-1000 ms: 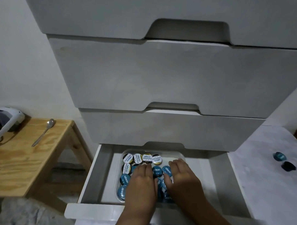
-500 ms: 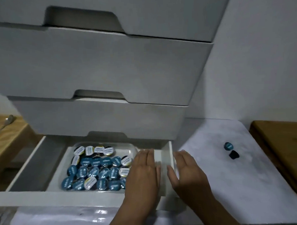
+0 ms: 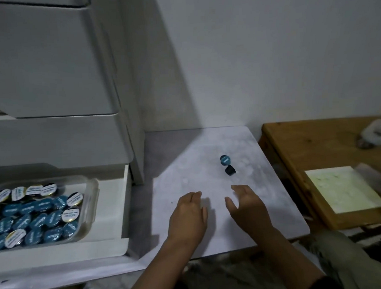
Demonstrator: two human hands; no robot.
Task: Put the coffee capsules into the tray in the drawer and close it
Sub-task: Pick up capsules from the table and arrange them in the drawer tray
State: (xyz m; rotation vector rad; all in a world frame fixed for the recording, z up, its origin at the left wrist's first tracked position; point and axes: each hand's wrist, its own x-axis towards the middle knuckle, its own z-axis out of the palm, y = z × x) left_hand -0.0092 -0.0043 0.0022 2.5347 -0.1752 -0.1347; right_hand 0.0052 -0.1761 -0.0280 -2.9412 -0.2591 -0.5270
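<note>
Now both hands are hovering over the pale marble-look desk (image 3: pixel 186 166), palms down and holding nothing: the left hand (image 3: pixel 187 218) has its fingers loosely together, the right hand (image 3: pixel 248 209) has its fingers spread a little and slightly curved. Just beyond the fingertips, two loose coffee capsules are waiting — a blue capsule (image 3: pixel 225 160) lying foil-up and a black capsule (image 3: pixel 230 170) touching it on the near side. Off to the left, the bottom drawer (image 3: pixel 114 216) is standing open, and the clear tray (image 3: pixel 92 204) inside it is sitting crowded with blue and white-lidded capsules.

Judging from this, the last two pickups are what remains before closing. The risk lies in the pair touching — a grab at one could be nudging the other into a roll toward the desk edge. The tray is looking nearly full too, so a capsule dropped on top may be riding high and catching as the drawer slides shut.
</note>
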